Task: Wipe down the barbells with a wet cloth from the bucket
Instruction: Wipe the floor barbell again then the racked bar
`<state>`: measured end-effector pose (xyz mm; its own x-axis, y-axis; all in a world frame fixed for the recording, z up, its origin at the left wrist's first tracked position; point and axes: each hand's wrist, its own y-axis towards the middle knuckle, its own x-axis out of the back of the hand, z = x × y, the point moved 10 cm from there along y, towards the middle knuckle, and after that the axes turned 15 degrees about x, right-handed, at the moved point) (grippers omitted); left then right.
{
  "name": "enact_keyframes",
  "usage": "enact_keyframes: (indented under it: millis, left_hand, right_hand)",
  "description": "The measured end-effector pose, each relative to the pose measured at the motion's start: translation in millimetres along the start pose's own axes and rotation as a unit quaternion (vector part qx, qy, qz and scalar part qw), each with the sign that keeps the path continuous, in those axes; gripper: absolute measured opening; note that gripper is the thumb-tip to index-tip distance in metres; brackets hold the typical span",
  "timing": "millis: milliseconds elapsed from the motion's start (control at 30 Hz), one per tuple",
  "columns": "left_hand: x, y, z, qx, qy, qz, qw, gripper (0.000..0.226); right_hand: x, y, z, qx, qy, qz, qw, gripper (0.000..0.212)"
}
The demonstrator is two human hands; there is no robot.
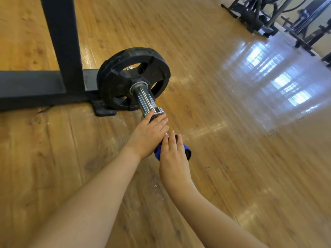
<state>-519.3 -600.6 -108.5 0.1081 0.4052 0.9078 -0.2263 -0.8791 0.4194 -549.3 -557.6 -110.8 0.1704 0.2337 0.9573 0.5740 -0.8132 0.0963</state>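
Note:
A barbell lies low over the wooden floor, with a black weight plate (123,76) on its chrome sleeve (145,99). My left hand (152,133) grips the bar just below the chrome shoulder, thumb up against the chrome and fingers laid across it. A short bit of thin shaft shows between my hands. My right hand (172,158) is wrapped over a blue cloth (157,153) that sits around the bar. A dark round end (188,154) sticks out to the right of it. No bucket is in view.
A black steel rack post (60,38) and its base beam (30,86) stand right behind the plate, with a black foot pad (103,109) on the floor. Dark gym machines (254,17) stand at the far upper right. Glossy wooden floor (232,158) spreads to the right and front.

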Motion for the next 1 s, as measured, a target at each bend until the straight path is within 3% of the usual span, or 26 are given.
enact_keyframes:
  millis: [167,267,400,567,767,1000]
  left_hand:
    - [-3.2,-3.7,0.7,-0.015,-0.057,-0.029,0.998,0.038]
    - [-5.5,-0.9,-6.2,-0.044,-0.052,-0.046,0.997,0.041]
    - [-13.6,8.2,-18.9,-0.068,-0.052,-0.021,0.996,0.044]
    - [-14.5,14.8,-26.8,-0.115,-0.115,-0.007,0.987,0.015]
    - [-36.5,20.4,-34.2,-0.124,-0.035,0.158,0.979,0.033]
    - [-25.4,15.5,-23.1,-0.083,-0.041,0.162,0.982,0.041]
  right_hand:
    - [-6.0,-43.1,-9.7,-0.047,0.060,-0.011,0.997,0.096]
    - [-6.8,-54.0,-10.3,-0.065,0.085,-0.019,0.994,0.101]
    - [-9.9,-38.1,-15.0,-0.074,0.073,-0.019,0.994,0.088]
    - [-8.0,-17.7,-15.2,-0.099,0.070,-0.038,0.992,0.078]
    - [-11.1,-61.4,-17.5,-0.132,0.095,-0.018,0.987,0.093]
    - [-12.5,-17.0,-18.9,-0.121,0.088,-0.023,0.988,0.080]
